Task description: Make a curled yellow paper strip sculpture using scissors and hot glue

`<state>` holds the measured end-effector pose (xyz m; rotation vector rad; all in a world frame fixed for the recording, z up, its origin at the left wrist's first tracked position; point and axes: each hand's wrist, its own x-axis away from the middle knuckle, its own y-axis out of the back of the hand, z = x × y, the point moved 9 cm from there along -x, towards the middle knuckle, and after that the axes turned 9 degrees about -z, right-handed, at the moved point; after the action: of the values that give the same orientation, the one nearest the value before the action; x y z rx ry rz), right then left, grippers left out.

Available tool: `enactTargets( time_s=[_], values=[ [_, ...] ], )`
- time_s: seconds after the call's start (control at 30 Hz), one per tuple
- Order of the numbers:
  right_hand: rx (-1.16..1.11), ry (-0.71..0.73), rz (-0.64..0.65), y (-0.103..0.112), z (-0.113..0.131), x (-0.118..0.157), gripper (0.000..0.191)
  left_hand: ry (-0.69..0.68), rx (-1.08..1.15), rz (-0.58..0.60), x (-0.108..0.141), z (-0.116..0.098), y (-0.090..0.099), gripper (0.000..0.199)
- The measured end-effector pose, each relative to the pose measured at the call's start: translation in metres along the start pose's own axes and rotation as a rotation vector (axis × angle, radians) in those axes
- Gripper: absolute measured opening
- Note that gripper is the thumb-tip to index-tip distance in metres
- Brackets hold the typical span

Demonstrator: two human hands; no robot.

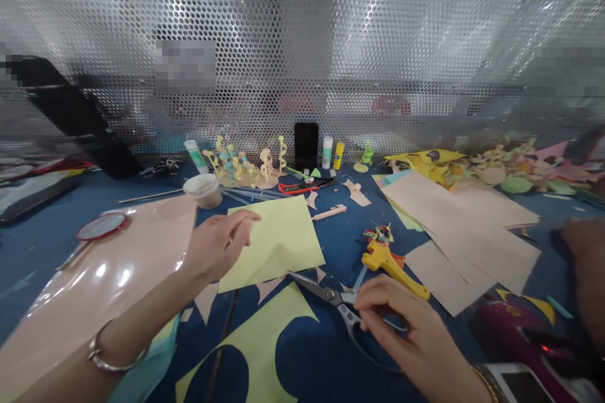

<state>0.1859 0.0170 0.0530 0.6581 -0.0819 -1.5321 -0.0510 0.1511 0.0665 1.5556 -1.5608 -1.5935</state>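
My left hand (215,242) is over the left part of a yellow-green sheet of paper (288,227), fingers stretched loosely to the right and nothing between them. Whether the fingertips press on the sheet I cannot tell. My right hand (401,321) has its thumb and fingers on the handles of a pair of scissors (331,296). The scissors' blades point up and left toward the sheet's lower right corner. Below lies a yellow-green paper offcut (265,321) with curved cut-outs, among small beige paper scraps (205,302).
Left: a plastic-wrapped beige paper pack (146,264) and white tub (203,192). Right: a yellow-handled tool (397,271), beige sheets (458,227), a glue gun (510,334) and another person's arm (586,264). Behind: paper spirals (236,167), glue sticks (327,152), a phone (306,145).
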Motion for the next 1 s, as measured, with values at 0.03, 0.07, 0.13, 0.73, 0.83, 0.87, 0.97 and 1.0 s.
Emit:
enactTargets(
  time_s=[0.03,0.07,0.13,0.73,0.83,0.87,0.97,1.0],
  values=[
    [0.015,0.007,-0.001,0.000,0.000,0.000,0.014,0.036,-0.014,0.000,0.002,0.002,0.004,0.036],
    [0.038,0.016,0.004,0.000,-0.001,0.000,0.014,0.063,-0.028,-0.006,0.004,0.002,0.008,0.036],
    [0.123,0.042,0.023,-0.002,-0.004,0.000,0.015,0.067,-0.041,-0.022,0.010,-0.001,0.014,0.035],
    [0.562,-0.014,0.256,-0.013,-0.024,0.006,0.026,-0.139,-0.020,0.213,0.055,-0.010,-0.032,0.034],
    [0.539,-0.030,0.266,-0.013,-0.025,0.004,0.028,-0.142,-0.017,0.226,0.057,-0.004,-0.037,0.038],
    [0.532,-0.034,0.272,-0.013,-0.026,0.004,0.029,-0.144,-0.015,0.233,0.057,-0.003,-0.038,0.039],
    [0.519,-0.049,0.291,-0.014,-0.027,0.004,0.030,-0.135,-0.001,0.250,0.058,0.000,-0.041,0.038],
    [0.517,-0.054,0.294,-0.014,-0.027,0.005,0.030,-0.130,0.003,0.254,0.059,0.000,-0.042,0.037]
  ],
)
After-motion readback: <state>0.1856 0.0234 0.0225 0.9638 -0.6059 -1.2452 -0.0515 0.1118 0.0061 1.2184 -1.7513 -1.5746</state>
